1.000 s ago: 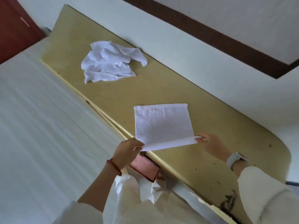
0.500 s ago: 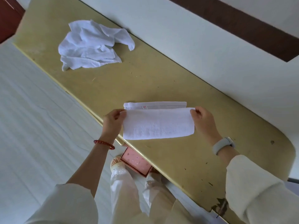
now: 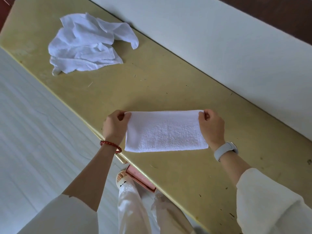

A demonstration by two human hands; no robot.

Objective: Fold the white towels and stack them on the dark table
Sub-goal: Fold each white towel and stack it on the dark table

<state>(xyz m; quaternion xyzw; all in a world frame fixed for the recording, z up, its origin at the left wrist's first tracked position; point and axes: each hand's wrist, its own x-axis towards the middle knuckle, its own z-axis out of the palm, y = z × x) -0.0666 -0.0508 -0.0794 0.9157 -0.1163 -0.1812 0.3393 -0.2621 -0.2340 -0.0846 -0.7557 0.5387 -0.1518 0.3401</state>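
Head view: folded towel [image 3: 166, 131] flat on table [image 3: 168, 78] near front edge. Left hand [image 3: 114, 126] pinching far-left corner, right hand [image 3: 211, 127] pinching far-right corner, fingers curled on cloth. Crumpled towels [image 3: 87, 43] heaped far left, well apart.

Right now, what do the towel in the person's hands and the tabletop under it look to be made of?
The folded towel looks like white cotton terry: its face shows a nubbly looped pile. The tabletop looks like painted or laminated board in a matte yellow-tan, worn, with dark chips and scratches; what lies under that coat cannot be told.
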